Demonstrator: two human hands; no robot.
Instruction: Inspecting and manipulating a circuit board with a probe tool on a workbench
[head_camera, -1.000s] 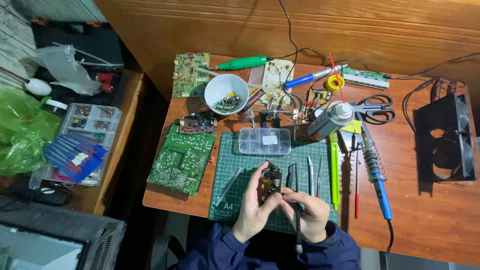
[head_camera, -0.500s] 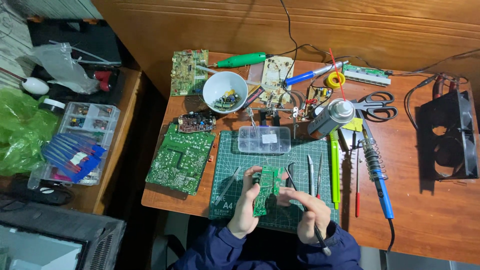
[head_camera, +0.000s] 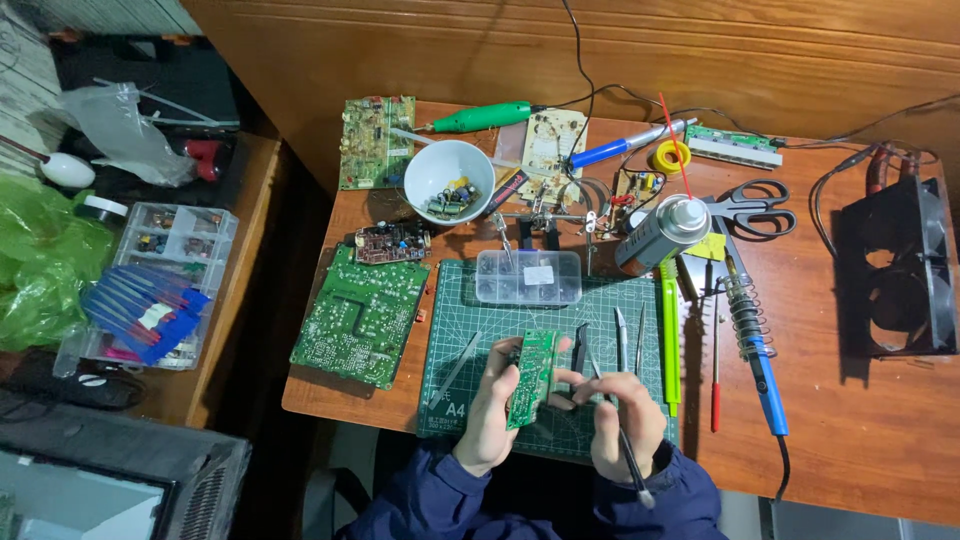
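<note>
Board now tilted more upright than half second ago. Left hand (head_camera: 490, 415) pinches small green circuit board (head_camera: 531, 378) by edges at lower centre; right hand (head_camera: 622, 425) closed round thin tool (head_camera: 620, 440). Board light, stiff, fragile; hold edges.

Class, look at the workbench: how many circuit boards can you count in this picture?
6: small board in the left hand; large green board; dark board; green board; pale board; tiny board. More may be hidden.

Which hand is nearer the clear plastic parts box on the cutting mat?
Left. The left hand sits just below the clear box, holding the small green board; the right hand is lower, further right.
</note>
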